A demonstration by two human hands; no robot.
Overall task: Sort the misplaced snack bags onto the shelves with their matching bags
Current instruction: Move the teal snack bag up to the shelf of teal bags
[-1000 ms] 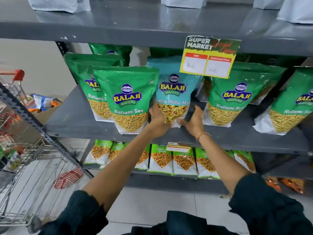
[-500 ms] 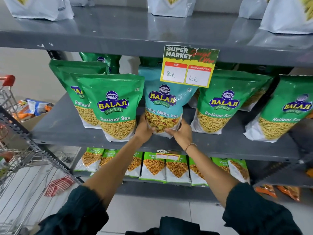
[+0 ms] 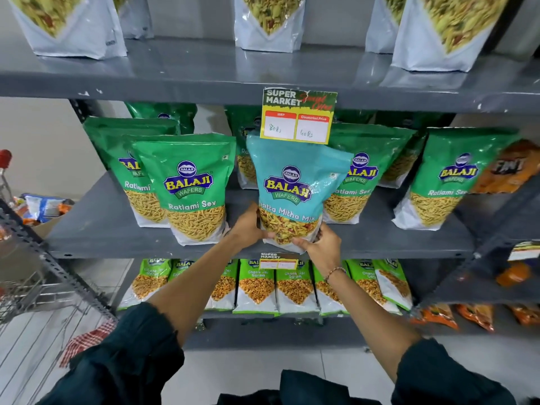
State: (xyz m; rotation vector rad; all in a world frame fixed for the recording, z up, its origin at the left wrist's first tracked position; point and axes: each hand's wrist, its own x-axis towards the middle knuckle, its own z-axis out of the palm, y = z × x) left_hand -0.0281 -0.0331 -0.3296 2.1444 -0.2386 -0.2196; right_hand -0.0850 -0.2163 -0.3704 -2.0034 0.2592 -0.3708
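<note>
Gripping the blue Khatta Mitha Mix bag (image 3: 295,194) by its bottom corners, the left hand (image 3: 248,229) and the right hand (image 3: 321,247) were both closed on it, one at each side. In the head view, the only one given, the bag stood upright at the front edge of the middle shelf (image 3: 117,229), between green Ratlami Sev bags (image 3: 190,188) on either side, its top just under the price tag (image 3: 298,116).

Compared with a second before, the bag had come forward from the row: it had been set back among the green ones with the hands only reaching its base, and now it sat ahead of them, fully in the grip. That suggested the misplaced bag was being pulled out, so the pick was nearly done. No matching blue bags showed on these shelves; its proper place was out of sight, or could not be told.
</note>
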